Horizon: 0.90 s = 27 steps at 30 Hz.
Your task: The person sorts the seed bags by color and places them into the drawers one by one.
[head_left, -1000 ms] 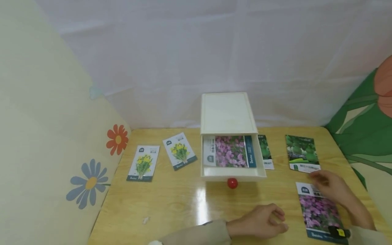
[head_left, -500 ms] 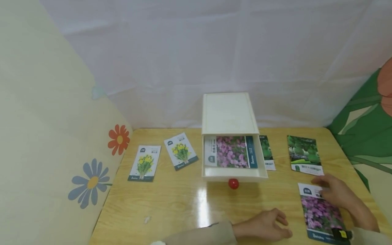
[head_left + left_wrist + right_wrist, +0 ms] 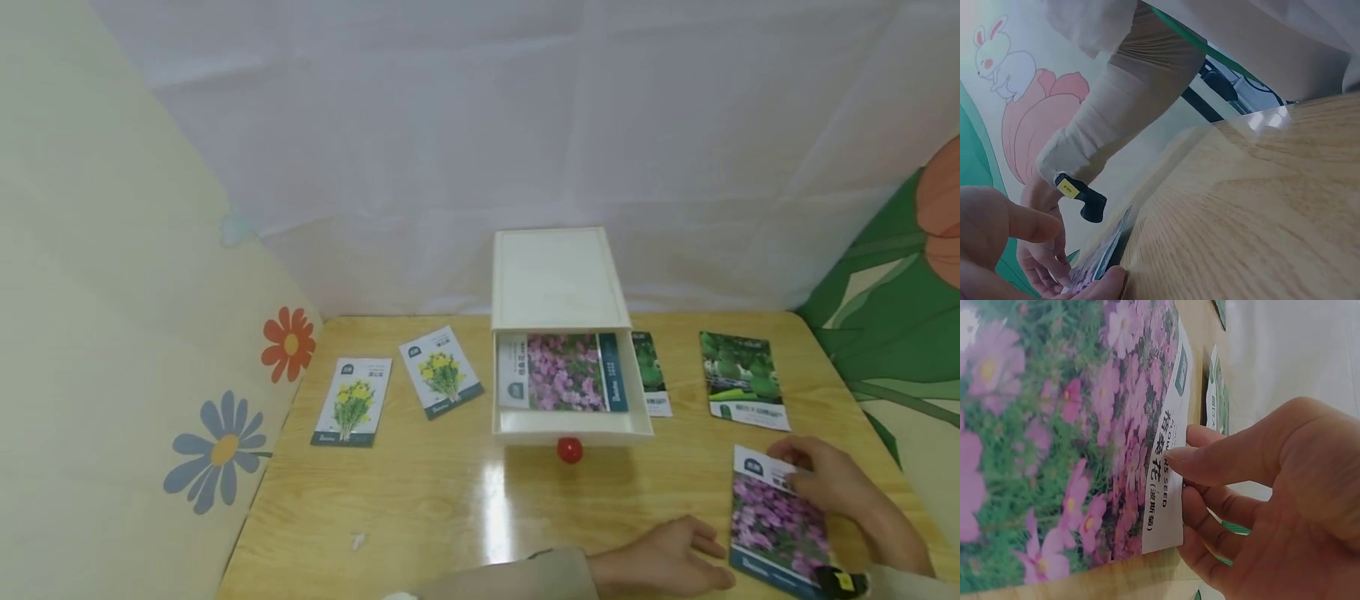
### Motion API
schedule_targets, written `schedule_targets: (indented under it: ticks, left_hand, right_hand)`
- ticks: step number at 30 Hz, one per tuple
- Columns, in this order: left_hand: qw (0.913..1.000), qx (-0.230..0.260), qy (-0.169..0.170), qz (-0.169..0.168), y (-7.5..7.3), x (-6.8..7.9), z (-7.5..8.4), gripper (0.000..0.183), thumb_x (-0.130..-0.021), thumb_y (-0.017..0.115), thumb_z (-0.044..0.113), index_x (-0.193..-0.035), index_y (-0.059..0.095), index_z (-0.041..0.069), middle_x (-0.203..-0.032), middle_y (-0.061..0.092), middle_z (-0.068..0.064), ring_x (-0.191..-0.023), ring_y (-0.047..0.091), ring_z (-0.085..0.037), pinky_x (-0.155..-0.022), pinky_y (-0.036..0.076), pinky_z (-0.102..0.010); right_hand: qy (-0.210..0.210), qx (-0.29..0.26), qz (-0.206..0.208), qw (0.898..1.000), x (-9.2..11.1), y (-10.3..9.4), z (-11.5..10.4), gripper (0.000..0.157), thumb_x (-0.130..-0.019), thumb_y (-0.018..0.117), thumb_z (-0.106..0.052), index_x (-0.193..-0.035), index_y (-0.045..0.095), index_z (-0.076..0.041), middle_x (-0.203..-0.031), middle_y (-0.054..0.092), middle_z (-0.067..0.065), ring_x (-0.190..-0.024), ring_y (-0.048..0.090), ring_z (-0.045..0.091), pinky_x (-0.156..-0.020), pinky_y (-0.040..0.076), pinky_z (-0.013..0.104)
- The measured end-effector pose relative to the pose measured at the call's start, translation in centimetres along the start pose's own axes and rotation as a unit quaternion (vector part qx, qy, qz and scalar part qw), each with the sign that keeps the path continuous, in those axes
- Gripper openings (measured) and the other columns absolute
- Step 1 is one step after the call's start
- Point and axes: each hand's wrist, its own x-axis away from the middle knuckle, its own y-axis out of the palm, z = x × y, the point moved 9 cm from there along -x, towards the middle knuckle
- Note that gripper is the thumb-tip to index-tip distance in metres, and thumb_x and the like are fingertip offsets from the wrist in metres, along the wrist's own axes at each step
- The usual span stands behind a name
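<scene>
My right hand [image 3: 836, 483] pinches the white top edge of a seed packet [image 3: 776, 521] printed with pink flowers. In the right wrist view its thumb [image 3: 1210, 456] lies on the printed front and the fingers are behind the edge. The packet is tilted, its top end raised. My left hand [image 3: 675, 557] is just left of the packet, thumb and fingers spread and holding nothing. In the left wrist view the left fingertips [image 3: 1107, 284] overlap the near edge of the packet.
A white box [image 3: 558, 279] has its drawer [image 3: 573, 423] pulled out, a pink-flower packet [image 3: 566, 371] inside and a red knob [image 3: 570, 450] in front. Two yellow-flower packets [image 3: 352, 404] lie left. Green packets [image 3: 742, 375] lie right of the box, one partly hidden [image 3: 651, 371].
My right hand has moved down from the green packet to the pink-flower packet and now grips its top edge, tilting it up. My left hand has moved right, toward the packet.
</scene>
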Motion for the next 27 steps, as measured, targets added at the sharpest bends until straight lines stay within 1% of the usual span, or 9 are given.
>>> schedule_targets:
  ticks: [4, 8, 12, 14, 16, 18, 21, 24, 27]
  left_hand:
    - [0.9991, 0.042, 0.000, -0.006, 0.4, -0.6, -0.1, 0.031, -0.098, 0.073, 0.018, -0.128, 0.065, 0.019, -0.107, 0.076, 0.009, -0.098, 0.073, -0.005, -0.092, 0.061, -0.023]
    - [0.9984, 0.053, 0.020, -0.003, 0.7, -0.9, -0.1, 0.026, -0.095, 0.073, 0.011, -0.121, 0.070, 0.016, -0.102, 0.078, 0.008, -0.095, 0.073, -0.002, -0.087, 0.061, -0.020]
    - [0.9960, 0.086, 0.022, -0.006, 1.2, -0.9, -0.1, 0.019, -0.095, 0.072, 0.007, -0.112, 0.076, 0.015, -0.099, 0.081, 0.003, -0.093, 0.073, -0.003, -0.085, 0.060, -0.018]
    - [0.9937, 0.112, 0.010, -0.004, 1.4, -0.9, -0.2, 0.017, -0.095, 0.073, 0.006, -0.109, 0.077, 0.015, -0.098, 0.081, 0.001, -0.093, 0.073, -0.004, -0.086, 0.060, -0.018]
    - [0.9924, 0.123, 0.004, 0.002, 1.5, -0.9, -0.2, 0.015, -0.095, 0.074, 0.007, -0.107, 0.077, 0.015, -0.097, 0.081, 0.000, -0.092, 0.073, -0.005, -0.087, 0.061, -0.019]
    - [0.9920, 0.126, 0.003, 0.008, 1.5, -0.8, -0.1, 0.014, -0.095, 0.074, 0.007, -0.106, 0.075, 0.015, -0.096, 0.080, 0.002, -0.091, 0.072, -0.005, -0.087, 0.061, -0.021]
    - [0.9906, 0.136, 0.007, 0.007, 1.4, -0.7, 0.1, 0.014, -0.096, 0.074, 0.007, -0.106, 0.074, 0.017, -0.096, 0.079, 0.002, -0.091, 0.071, -0.006, -0.086, 0.061, -0.022]
    - [0.9913, 0.130, 0.017, 0.011, 1.1, -0.6, 0.2, 0.018, -0.095, 0.073, 0.006, -0.105, 0.071, 0.020, -0.094, 0.077, 0.005, -0.089, 0.070, -0.004, -0.083, 0.059, -0.020]
    - [0.9905, 0.133, 0.031, 0.015, 0.8, -0.5, 0.3, 0.022, -0.094, 0.070, 0.002, -0.107, 0.069, 0.019, -0.095, 0.077, 0.004, -0.090, 0.070, -0.005, -0.083, 0.059, -0.020]
  right_hand:
    - [-0.008, -0.007, 0.009, 1.000, 0.2, 0.0, 0.1, 0.030, -0.089, 0.065, 0.002, -0.118, 0.067, 0.008, -0.101, 0.068, 0.012, -0.089, 0.059, 0.020, -0.070, 0.048, 0.032]
    - [-0.012, -0.008, 0.015, 1.000, 0.3, 0.0, 0.2, 0.029, -0.089, 0.066, 0.002, -0.117, 0.068, 0.008, -0.099, 0.067, 0.009, -0.087, 0.058, 0.019, -0.067, 0.046, 0.027]
    - [-0.018, -0.007, 0.023, 1.000, 0.5, 0.0, 0.3, 0.030, -0.088, 0.070, 0.002, -0.116, 0.068, 0.009, -0.099, 0.068, 0.010, -0.087, 0.058, 0.018, -0.065, 0.046, 0.024]
    - [-0.025, -0.007, 0.028, 0.999, 0.7, 0.0, 0.2, 0.031, -0.087, 0.072, 0.003, -0.116, 0.068, 0.010, -0.101, 0.070, 0.011, -0.087, 0.058, 0.012, -0.065, 0.047, 0.023]
    - [-0.031, -0.010, 0.032, 0.999, 0.9, 0.0, 0.1, 0.032, -0.086, 0.074, 0.004, -0.117, 0.067, 0.011, -0.102, 0.071, 0.012, -0.085, 0.056, 0.005, -0.065, 0.049, 0.023]
    - [-0.030, -0.013, 0.033, 0.999, 1.0, -0.1, 0.0, 0.034, -0.086, 0.077, 0.004, -0.117, 0.067, 0.012, -0.102, 0.071, 0.012, -0.082, 0.054, -0.003, -0.065, 0.050, 0.022]
    - [-0.026, -0.020, 0.031, 0.999, 1.3, -0.1, 0.0, 0.035, -0.086, 0.078, 0.004, -0.117, 0.066, 0.013, -0.102, 0.072, 0.014, -0.080, 0.051, -0.007, -0.065, 0.051, 0.021]
    - [-0.022, -0.027, 0.030, 0.999, 1.6, -0.1, 0.0, 0.035, -0.087, 0.078, 0.002, -0.117, 0.066, 0.014, -0.103, 0.073, 0.014, -0.080, 0.053, -0.007, -0.066, 0.052, 0.020]
    - [-0.014, -0.031, 0.028, 0.999, 1.6, -0.1, 0.2, 0.033, -0.090, 0.075, -0.001, -0.118, 0.066, 0.014, -0.102, 0.072, 0.012, -0.082, 0.057, -0.002, -0.066, 0.053, 0.020]
